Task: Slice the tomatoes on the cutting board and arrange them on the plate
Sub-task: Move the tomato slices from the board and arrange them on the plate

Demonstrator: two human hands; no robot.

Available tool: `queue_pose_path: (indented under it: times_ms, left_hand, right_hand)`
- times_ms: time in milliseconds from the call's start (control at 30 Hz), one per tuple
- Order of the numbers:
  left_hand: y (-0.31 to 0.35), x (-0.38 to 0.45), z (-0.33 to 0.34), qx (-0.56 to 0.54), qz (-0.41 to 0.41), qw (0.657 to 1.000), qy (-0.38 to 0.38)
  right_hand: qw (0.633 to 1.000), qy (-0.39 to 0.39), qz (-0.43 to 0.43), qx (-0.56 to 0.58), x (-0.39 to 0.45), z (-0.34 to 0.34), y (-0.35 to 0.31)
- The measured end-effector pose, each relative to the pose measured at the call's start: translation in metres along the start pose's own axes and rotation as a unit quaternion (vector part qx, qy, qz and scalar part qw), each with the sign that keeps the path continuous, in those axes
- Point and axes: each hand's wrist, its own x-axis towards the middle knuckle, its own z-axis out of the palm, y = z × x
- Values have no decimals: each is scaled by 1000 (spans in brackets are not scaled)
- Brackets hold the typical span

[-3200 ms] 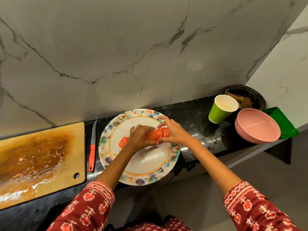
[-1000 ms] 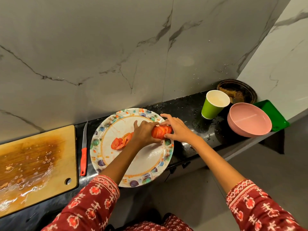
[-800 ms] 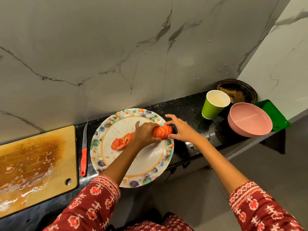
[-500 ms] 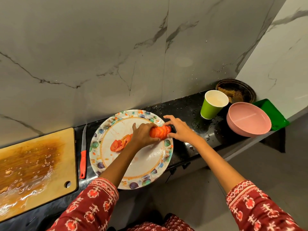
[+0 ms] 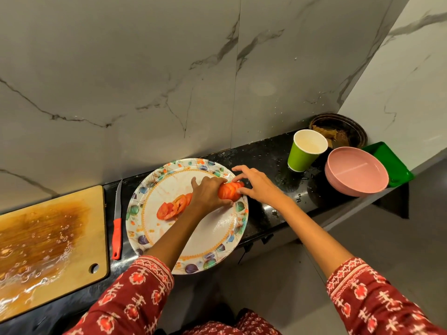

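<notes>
Red patterned sleeves are reaching over the plate [image 5: 219,240] on the black bench [image 5: 263,155]. Between the hands, a stack of tomato slices [image 5: 229,191] is sitting near the plate's right rim: the left hand [image 5: 208,193] is gripping it, the right hand [image 5: 256,184] is pinching its end. More slices [image 5: 173,206] are now lying fanned on the plate than three seconds ago. Left, a knife [image 5: 116,234] is lying beside the wet board [image 5: 48,247]. Farther right, a green cup [image 5: 304,149] is holding pale liquid beside an empty pink bowl [image 5: 356,171].
</notes>
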Motion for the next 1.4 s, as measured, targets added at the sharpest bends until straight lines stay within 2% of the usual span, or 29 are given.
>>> queue_pose_path:
  times_ms: [267,600,767,1167,1400]
  left_hand:
    - [3,1,3,-6,4,1000,10]
    - [12,7,3,-37,3,999,22]
    - [14,8,4,-54,2,998,29]
    - [11,7,0,-19,-4,1000,21]
    - [14,5,1,-54,4,998,42]
  right_hand:
    - [999,-13,21,37,-2,-6,17]
    - [996,48,19,71,-6,1,25]
    - [996,55,17,74,-2,3,24]
    - [993,75,27,89,-5,2,25]
    - [992,83,33,89,-6,7,15]
